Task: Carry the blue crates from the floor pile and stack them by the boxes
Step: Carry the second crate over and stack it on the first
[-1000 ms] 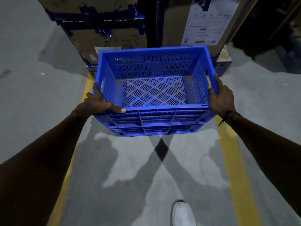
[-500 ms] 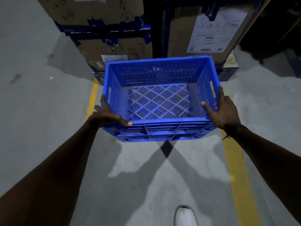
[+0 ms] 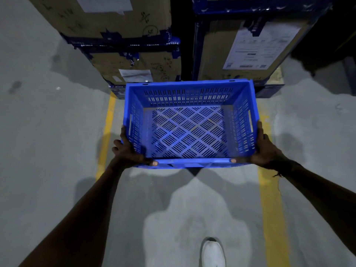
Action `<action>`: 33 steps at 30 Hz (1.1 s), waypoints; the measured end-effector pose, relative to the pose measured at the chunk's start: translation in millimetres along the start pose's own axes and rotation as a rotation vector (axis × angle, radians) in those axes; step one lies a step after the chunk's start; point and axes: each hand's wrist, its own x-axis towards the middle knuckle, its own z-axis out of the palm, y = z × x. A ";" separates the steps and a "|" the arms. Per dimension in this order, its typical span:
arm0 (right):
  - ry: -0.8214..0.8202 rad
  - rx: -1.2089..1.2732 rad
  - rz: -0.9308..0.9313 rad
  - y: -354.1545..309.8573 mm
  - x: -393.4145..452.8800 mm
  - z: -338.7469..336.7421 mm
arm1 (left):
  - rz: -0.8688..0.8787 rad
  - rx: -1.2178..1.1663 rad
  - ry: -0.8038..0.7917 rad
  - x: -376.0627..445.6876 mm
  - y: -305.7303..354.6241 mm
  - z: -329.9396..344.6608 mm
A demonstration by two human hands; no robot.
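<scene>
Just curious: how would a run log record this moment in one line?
carry | empty blue slotted plastic crate | left hand, right hand gripping ends | facing taped cardboard boxes

Both forearms are bare, with no sleeves in view. A thin dark cord bracelet [image 3: 278, 174] with loose ends circles the right wrist. 1 white shoe [image 3: 212, 254] shows below.

You hold a bright blue crate [image 3: 189, 124] with a diamond-lattice slotted floor. At twelve o'clock, brown cardboard boxes [image 3: 134, 62] wear dark blue tape and white labels. Yellow lines [image 3: 269, 205] stripe grey concrete; your shoe [image 3: 212, 253] is white.
</scene>
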 end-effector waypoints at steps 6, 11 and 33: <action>-0.084 0.011 0.110 -13.3 0.1 -8.8 | 0.026 0.034 0.011 -1.9 0.5 -0.3; -0.237 -0.103 0.124 31.3 45.3 13.1 | 0.041 0.110 -0.015 -0.8 5.4 -3.0; -0.356 -0.082 0.191 7.2 38.6 -0.6 | 0.000 0.146 0.017 9.2 -7.4 4.9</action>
